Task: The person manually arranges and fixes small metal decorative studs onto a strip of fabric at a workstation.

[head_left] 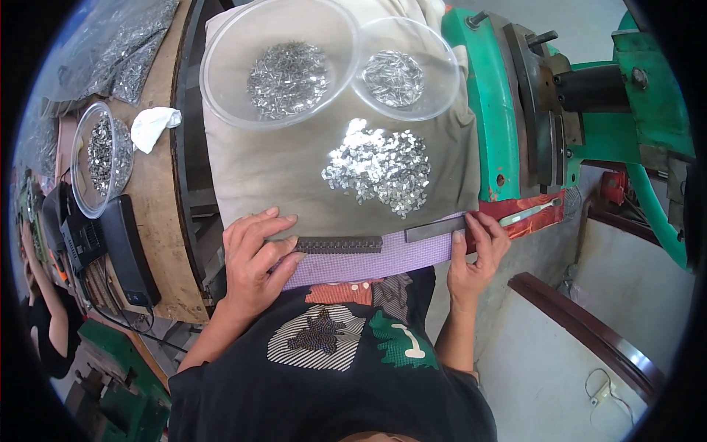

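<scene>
My left hand (254,250) pinches the left end of a dark notched bar (340,244) between thumb and fingers. My right hand (475,254) grips the right end of a smooth, flat dark metal strip (431,230). The strip is apart from the notched bar and slightly tilted. Both lie over a purple checked cloth (339,267) at the near edge of the beige cloth (254,169). Beyond them spreads a loose pile of small, shiny flat metal pieces (383,166). Small metal parts also fill the bottoms of a large clear tub (221,81) and a smaller one (448,88).
A green machine (493,132) stands close on the right, with what looks like a toothbrush (529,211) beside it. On the left, a wooden bench (158,162) bears a clear tub (124,158), white crumpled material (155,127) and a black box (129,250). Another person's arm (51,298) shows far left.
</scene>
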Motion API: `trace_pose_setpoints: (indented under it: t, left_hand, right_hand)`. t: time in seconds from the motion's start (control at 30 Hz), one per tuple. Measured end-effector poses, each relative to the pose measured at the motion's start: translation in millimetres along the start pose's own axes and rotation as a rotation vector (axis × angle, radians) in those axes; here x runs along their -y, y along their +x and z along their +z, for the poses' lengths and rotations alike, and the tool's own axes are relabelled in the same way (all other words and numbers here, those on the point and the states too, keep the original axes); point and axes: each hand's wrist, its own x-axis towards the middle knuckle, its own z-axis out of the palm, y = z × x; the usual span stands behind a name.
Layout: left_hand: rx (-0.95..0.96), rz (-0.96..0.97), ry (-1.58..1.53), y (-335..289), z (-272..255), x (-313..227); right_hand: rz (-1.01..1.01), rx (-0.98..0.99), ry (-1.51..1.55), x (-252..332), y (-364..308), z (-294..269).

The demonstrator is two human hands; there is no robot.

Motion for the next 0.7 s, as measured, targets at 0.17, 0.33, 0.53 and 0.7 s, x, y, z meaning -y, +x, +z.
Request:
trace_pose_setpoints:
  t: [0.17, 0.33, 0.53, 0.7]
  left_hand:
    - [0.015, -0.010, 0.012, 3.4, 0.0, -2.4]
    - [0.033, -0.004, 0.010, 6.8, 2.9, -5.2]
    - [0.046, -0.004, 0.009, 5.7, 3.8, -5.5]
    - [0.079, -0.002, 0.015, 12.8, -0.6, -8.7]
  right_hand:
    - [-0.002, 0.186, 0.017, 5.1, 9.8, -10.2]
    - [0.077, 0.373, 0.169, 4.0, 20.8, -22.8]
    - [-0.026, 0.379, 0.094, 9.1, 22.3, -26.8]
    - [0.031, 0.379, 0.192, 7.4, 15.7, -24.8]
